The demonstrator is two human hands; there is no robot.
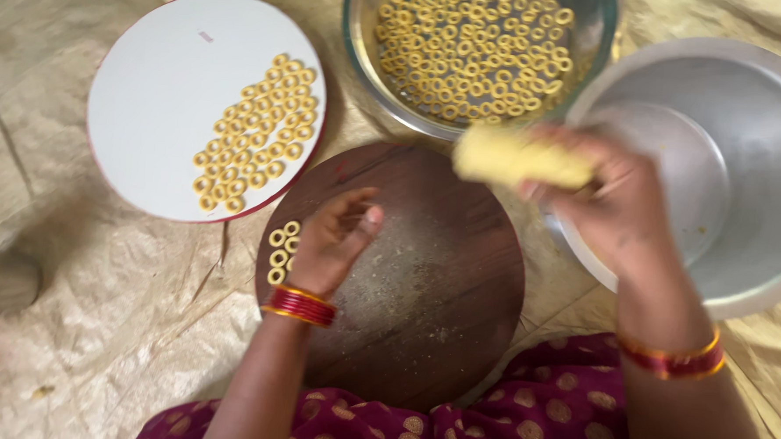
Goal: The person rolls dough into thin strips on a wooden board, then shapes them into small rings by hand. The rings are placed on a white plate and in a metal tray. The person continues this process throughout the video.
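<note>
While the right hand (pixel 623 212) hangs above the inner edge of the metal bowl (pixel 744 173), its fingers are curled around a lump of yellow dough (pixel 520 157). Dough sticks out left of the fingertips, blurred, over the gap between the bowl and the glass dish (pixel 362 60). Grip is closed on the lump, thumb side toward the camera.

Left hand (pixel 333 239) rests on the round dark wooden board (pixel 439 309), near its left edge. Fingers loosely bent, thumb and forefinger tips close together; cannot tell if anything is pinched between them. Just left of that hand, a few small dough rings (pixel 279 250) sit on the board in a short column, touching or almost touching the hand's side.

Dough lump is well apart from the left hand, up and to the right of it, above the board's top-right rim.

Board surface shows a dusty pale patch in the middle. Red and gold bangles on both wrists.

Further out: white round plate (pixel 158 113) with a red rim, upper left, holding a packed cluster of rings on its right half. Glass dish at top centre is filled with more rings. Metal bowl at right looks bare inside. All sit on a crinkled beige sheet (pixel 96 321). Maroon dotted cloth (pixel 504 422) along the bottom edge.
</note>
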